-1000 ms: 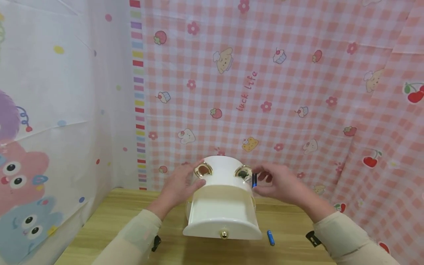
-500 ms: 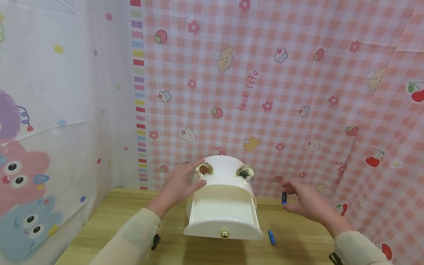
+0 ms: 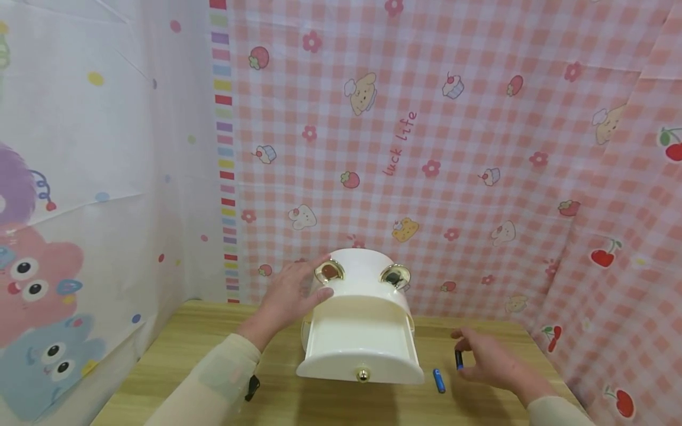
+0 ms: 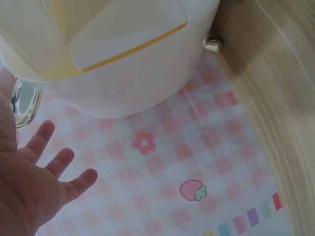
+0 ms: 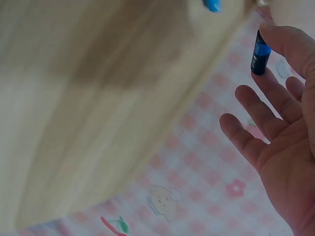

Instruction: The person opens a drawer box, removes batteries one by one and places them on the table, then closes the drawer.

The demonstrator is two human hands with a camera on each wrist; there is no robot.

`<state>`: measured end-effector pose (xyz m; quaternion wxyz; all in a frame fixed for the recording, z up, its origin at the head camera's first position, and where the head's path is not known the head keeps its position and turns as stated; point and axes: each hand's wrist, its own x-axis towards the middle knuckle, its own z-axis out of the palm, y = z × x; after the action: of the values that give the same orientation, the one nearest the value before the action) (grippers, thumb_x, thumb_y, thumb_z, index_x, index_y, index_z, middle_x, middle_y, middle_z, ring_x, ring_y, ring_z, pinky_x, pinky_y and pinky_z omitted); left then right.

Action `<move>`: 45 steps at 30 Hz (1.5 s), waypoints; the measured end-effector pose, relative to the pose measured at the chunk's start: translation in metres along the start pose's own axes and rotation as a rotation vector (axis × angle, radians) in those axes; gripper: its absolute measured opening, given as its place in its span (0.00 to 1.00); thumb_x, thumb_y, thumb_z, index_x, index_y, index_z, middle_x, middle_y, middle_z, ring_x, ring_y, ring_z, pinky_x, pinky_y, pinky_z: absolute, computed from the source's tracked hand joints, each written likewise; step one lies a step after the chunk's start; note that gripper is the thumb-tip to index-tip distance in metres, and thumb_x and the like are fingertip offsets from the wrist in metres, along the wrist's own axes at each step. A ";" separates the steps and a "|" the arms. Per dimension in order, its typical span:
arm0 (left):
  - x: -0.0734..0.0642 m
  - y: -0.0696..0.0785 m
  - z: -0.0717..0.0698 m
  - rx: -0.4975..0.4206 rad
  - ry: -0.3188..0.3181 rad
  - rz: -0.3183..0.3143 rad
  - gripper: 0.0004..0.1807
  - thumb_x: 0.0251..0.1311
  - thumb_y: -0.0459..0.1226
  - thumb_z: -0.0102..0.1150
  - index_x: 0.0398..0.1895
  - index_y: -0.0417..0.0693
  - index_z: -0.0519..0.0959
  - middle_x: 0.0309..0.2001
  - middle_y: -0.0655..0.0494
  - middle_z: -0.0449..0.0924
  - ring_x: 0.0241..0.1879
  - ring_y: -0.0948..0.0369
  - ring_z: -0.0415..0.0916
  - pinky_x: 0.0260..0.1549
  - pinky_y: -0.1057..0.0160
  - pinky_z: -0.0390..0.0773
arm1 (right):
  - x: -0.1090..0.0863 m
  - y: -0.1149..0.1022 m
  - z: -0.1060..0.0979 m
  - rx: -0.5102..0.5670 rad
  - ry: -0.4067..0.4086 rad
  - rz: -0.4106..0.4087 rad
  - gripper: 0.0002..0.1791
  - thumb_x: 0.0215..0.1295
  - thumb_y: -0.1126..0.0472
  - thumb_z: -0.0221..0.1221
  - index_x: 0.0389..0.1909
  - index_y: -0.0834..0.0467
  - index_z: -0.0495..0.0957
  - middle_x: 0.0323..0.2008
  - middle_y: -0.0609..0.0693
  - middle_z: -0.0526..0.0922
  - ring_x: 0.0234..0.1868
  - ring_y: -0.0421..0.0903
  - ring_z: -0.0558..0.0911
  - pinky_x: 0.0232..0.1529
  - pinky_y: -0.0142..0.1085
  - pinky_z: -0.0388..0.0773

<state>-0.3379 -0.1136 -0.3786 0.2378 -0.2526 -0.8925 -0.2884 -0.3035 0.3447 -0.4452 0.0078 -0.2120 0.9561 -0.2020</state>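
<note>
A white frog-shaped box with gold-rimmed eyes stands on the wooden table, its drawer pulled out toward me. My left hand rests against the box beside the left eye, thumb on the front. In the left wrist view its other visible fingers are spread and straight. To the right of the drawer, my right hand pinches a black and blue battery end to end between thumb and a fingertip, low over the table. A second, blue battery lies between that hand and the drawer.
The wooden table meets a pink checked cloth at the back and right. A white patterned cloth hangs at the left. A small black object shows beside the left sleeve.
My right hand has moved from the box's right eye to the right and down toward the table, carrying the black and blue battery. The left hand has stayed on the box.
</note>
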 end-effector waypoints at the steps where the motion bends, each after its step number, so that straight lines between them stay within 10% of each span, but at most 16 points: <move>1: 0.000 0.000 0.000 0.001 0.000 0.002 0.39 0.69 0.54 0.69 0.81 0.64 0.68 0.72 0.52 0.80 0.67 0.42 0.77 0.66 0.35 0.75 | 0.000 0.002 0.005 -0.003 -0.009 0.003 0.37 0.54 0.63 0.80 0.63 0.64 0.74 0.51 0.58 0.90 0.54 0.61 0.89 0.55 0.59 0.84; 23: 0.002 -0.003 0.003 0.020 0.003 0.002 0.39 0.68 0.55 0.69 0.81 0.64 0.68 0.71 0.52 0.81 0.65 0.42 0.79 0.64 0.36 0.76 | 0.002 0.025 0.056 0.009 -0.029 -0.144 0.40 0.46 0.68 0.76 0.63 0.68 0.73 0.43 0.50 0.92 0.42 0.44 0.88 0.47 0.41 0.86; 45: 0.000 0.000 0.001 -0.011 -0.011 -0.039 0.39 0.68 0.54 0.70 0.81 0.67 0.68 0.70 0.52 0.81 0.65 0.42 0.78 0.64 0.35 0.76 | 0.006 0.021 0.057 -0.039 -0.060 -0.113 0.42 0.50 0.64 0.79 0.67 0.62 0.73 0.50 0.53 0.91 0.50 0.57 0.89 0.51 0.52 0.86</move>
<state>-0.3385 -0.1129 -0.3795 0.2257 -0.2381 -0.8969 -0.2964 -0.3112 0.3377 -0.5050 0.0210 -0.2716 0.9457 -0.1772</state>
